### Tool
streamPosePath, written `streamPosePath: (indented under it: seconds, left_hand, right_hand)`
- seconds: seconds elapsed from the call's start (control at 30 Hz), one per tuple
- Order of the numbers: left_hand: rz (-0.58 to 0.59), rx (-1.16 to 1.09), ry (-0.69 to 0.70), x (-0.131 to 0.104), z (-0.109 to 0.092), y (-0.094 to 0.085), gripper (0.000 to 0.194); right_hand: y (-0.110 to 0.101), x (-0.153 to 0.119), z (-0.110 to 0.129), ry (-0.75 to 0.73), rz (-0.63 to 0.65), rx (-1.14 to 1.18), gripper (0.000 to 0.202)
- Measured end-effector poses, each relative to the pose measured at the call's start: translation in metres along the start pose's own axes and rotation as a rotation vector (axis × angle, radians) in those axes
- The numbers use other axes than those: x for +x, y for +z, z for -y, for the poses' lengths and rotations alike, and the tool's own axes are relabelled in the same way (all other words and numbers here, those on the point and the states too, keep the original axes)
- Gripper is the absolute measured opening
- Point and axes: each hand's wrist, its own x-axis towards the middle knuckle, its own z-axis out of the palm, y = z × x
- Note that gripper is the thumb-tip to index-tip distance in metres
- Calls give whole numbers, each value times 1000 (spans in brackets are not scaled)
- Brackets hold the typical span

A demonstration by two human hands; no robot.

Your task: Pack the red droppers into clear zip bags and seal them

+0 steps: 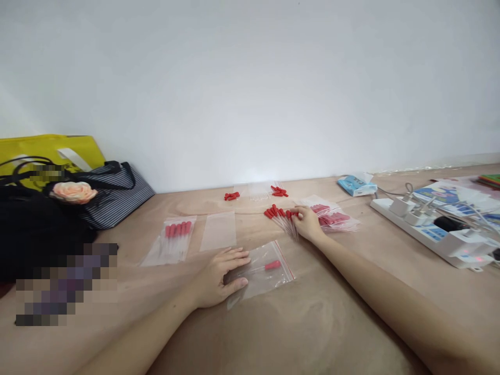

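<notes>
Two grips are at work. The right grip [307, 223] touches the red bulb at the near-right edge of the loose droppers [275, 210]; whether it has closed on one, I cannot tell. The stems fan out and overlap just beside it, so lifting one could drag or roll its neighbours. A pinch on the soft bulb alone could let the stem swing.

Nearer the body and to its left, the left grip [222, 276] lies open, palm down on the open bag [258, 286], which has one dropper [272, 265] inside. Pressing there could keep the film stuck together, and a stem tip might then snag at the mouth; with less pressure, the light bag could skid on the bench [304, 323].

Just right of the right grip, filled bags [339, 221] overlap; a sideways brush might shift them. Beyond the left grip, an empty bag [219, 232] could slide if bumped.
</notes>
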Motion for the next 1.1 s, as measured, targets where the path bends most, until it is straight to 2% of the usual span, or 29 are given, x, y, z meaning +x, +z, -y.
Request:
streamPosePath:
  seconds: [0.07, 0.23, 0.37, 0.47, 0.6, 0.7, 0.93, 1.1]
  left_hand:
    - [3, 5, 1, 0, 0, 0, 42]
    - [-3, 7, -16, 1, -3, -1, 41]
    - [18, 20, -16, 3, -6, -2, 41]
    - [20, 33, 6, 4, -7, -1, 40]
    - [-121, 33, 22, 2, -7, 1, 33]
    - [-195, -21, 1, -2, -8, 1, 27]
    - [-57, -48, -61, -7, -9, -2, 42]
    - [11, -118, -119, -6, -7, -7, 57]
  right_hand:
    - [0, 3, -6, 62, -40, -3, 25]
    - [1, 11, -7, 89, -96, 43, 33]
    - [-11, 12, 7, 107, -142, 321, 41]
    - [-27, 1, 20, 93, -103, 463, 37]
    - [-48, -24, 32, 100, -27, 520, 30]
    - [-54, -37, 32, 146, -38, 633, 32]
    - [-43, -40, 14, 265, -120, 699, 36]
    - [-35, -46, 16, 363, -108, 828, 37]
